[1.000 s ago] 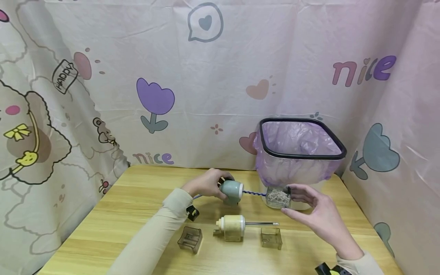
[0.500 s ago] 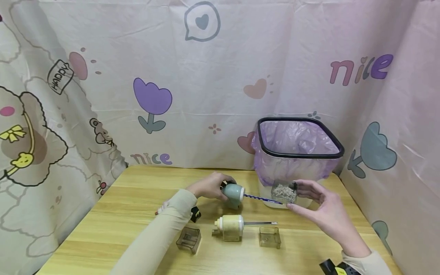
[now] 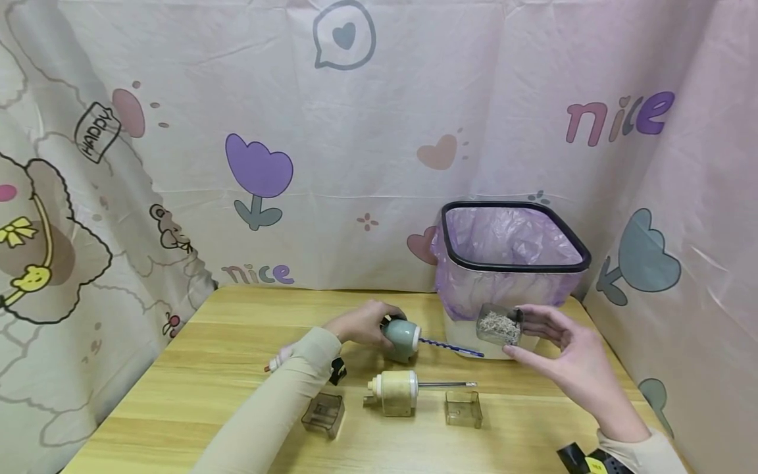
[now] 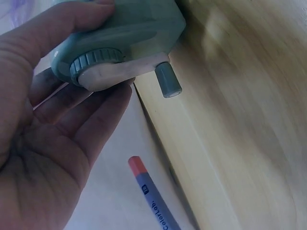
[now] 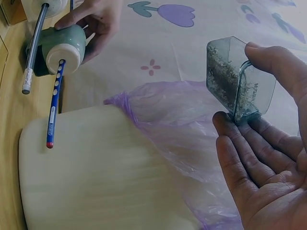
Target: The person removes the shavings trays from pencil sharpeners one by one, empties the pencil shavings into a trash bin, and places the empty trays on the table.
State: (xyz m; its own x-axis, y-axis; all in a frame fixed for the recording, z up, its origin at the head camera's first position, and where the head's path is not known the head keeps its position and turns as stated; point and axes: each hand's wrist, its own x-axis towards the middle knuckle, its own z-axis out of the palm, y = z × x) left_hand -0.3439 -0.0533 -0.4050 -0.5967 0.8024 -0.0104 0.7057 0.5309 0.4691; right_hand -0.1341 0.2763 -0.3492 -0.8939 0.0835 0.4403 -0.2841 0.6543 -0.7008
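Observation:
My left hand (image 3: 364, 325) grips a green hand-crank pencil sharpener (image 3: 400, 340) near the back of the table. Its crank handle (image 4: 168, 79) faces me in the left wrist view. From the sharpener's white front a blue dotted pencil (image 5: 54, 103) sticks out. My right hand (image 3: 565, 359) holds a clear shavings drawer (image 5: 242, 81) between thumb and fingers, in front of the bin. Pale shavings (image 3: 497, 326) fill part of the drawer. A yellow sharpener (image 3: 399, 394) with a dark pencil (image 3: 444, 384) in it stands nearer the front.
Two smoky drawers, a left one (image 3: 323, 415) and a right one (image 3: 464, 409), lie beside the yellow sharpener. A black-rimmed bin (image 3: 515, 268) with a purple liner stands at the back right. A red-ended colored pencil (image 4: 153, 196) shows below the left hand in the left wrist view.
My right hand has moved right and slightly up with the drawer, away from the green sharpener. The blue pencil's far end has come into sight. The left hand has shifted only slightly.

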